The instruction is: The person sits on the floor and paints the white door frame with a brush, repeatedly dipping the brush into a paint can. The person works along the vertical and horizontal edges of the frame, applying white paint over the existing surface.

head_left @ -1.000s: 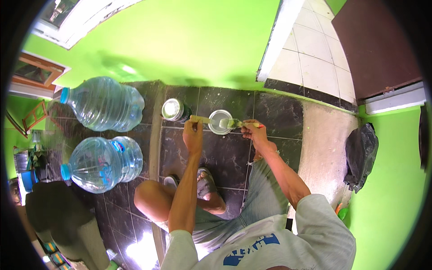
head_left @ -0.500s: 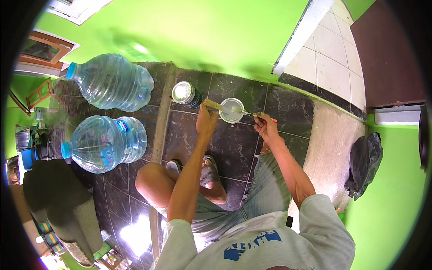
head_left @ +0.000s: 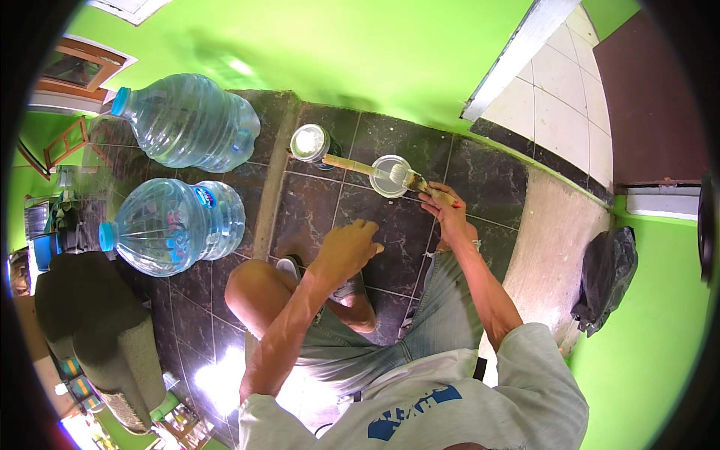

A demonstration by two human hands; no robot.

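Observation:
A small open can of white paint (head_left: 391,176) stands on the dark floor tiles in front of my knees. My right hand (head_left: 448,214) grips a paintbrush (head_left: 415,181) whose bristles rest at the can's right rim. A pale wooden stick (head_left: 351,165) lies from the can toward a round metal lid (head_left: 310,142) on its left. My left hand (head_left: 349,247) hovers over the tiles nearer my knee, below the can, holding nothing, fingers loosely bent.
Two large clear water jugs (head_left: 191,127) (head_left: 171,225) lie on their sides at the left. A bright green wall (head_left: 360,60) runs behind the can. A black bag (head_left: 606,274) sits on the right by a concrete strip, and grey cushions (head_left: 97,330) at the lower left.
My left hand has let go at the can's rim and drawn back toward my knee. My right hand stays at the can with the brush. The view shifted slightly.

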